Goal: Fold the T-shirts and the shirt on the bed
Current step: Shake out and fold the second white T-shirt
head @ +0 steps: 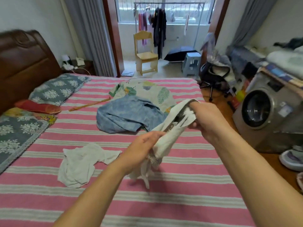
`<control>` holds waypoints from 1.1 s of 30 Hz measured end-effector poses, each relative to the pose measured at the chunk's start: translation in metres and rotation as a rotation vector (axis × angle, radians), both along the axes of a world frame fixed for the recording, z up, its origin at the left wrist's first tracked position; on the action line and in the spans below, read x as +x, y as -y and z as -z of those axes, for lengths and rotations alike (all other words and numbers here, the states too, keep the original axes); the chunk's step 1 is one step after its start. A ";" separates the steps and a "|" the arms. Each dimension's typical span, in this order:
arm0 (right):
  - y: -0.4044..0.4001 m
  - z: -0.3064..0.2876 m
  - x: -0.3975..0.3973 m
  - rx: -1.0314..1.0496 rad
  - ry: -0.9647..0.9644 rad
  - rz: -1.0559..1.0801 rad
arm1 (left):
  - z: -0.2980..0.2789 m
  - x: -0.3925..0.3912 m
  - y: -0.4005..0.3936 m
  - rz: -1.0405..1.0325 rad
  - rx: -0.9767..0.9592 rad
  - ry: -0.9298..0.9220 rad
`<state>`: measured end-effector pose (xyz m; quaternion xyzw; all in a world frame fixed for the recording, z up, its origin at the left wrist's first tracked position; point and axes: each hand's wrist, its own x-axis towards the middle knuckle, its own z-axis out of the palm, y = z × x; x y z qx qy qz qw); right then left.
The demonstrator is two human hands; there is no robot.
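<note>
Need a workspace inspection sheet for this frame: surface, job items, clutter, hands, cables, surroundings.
Surface: bed with a pink and grey striped sheet, mostly bare near the person.
Job's things: white garment bunched and held above the bed; white T-shirt crumpled on the sheet; blue shirt in a heap, overlapping a leaf-print garment behind it.
Clutter: wooden stick, red slipper, floral pillows.
Hands: left hand and right hand both grip the white garment.
Cables: white cord by the nightstand.
Surroundings: washing machine, wooden chair, clothes rack.
</note>
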<state>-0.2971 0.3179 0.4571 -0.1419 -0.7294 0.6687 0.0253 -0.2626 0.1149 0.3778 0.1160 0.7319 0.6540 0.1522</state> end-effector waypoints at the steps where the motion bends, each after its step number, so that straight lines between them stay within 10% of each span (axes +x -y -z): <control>1: -0.008 -0.009 0.000 0.009 -0.014 -0.022 | -0.007 0.002 -0.003 -0.017 0.037 0.012; 13: -0.055 -0.054 0.033 0.180 -0.112 -0.235 | 0.011 0.008 -0.105 -0.279 -0.315 -0.287; 24: -0.154 -0.026 0.009 0.868 -0.026 -0.017 | -0.047 -0.096 -0.021 -0.390 -0.701 -0.536; 33: -0.160 -0.041 0.020 0.841 -0.187 0.002 | -0.099 -0.131 0.031 -0.438 -0.748 -0.750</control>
